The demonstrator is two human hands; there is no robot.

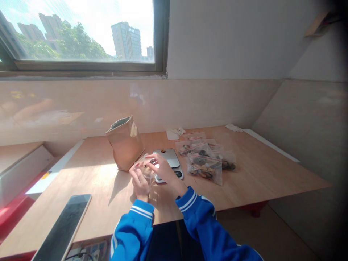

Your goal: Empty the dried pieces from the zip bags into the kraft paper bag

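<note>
Holding the clear bag [147, 172] by its left side, the left hand [140, 182] has it at its fingertips, just left of the scale [170, 158] on the surface [244, 172], while the right hand [162, 167] bends over the bag from the other side, pinching or not I cannot tell.

A bag [147, 173] sits between left grip [140, 184] and right grip [161, 167]. Behind the right grip is a scale [171, 156], a small piece [163, 150] on it; farther right, heaped bags [205, 169]. Left of the left grip: pouch [126, 146] behind on the table [258, 166], phone [63, 224] before.
</note>
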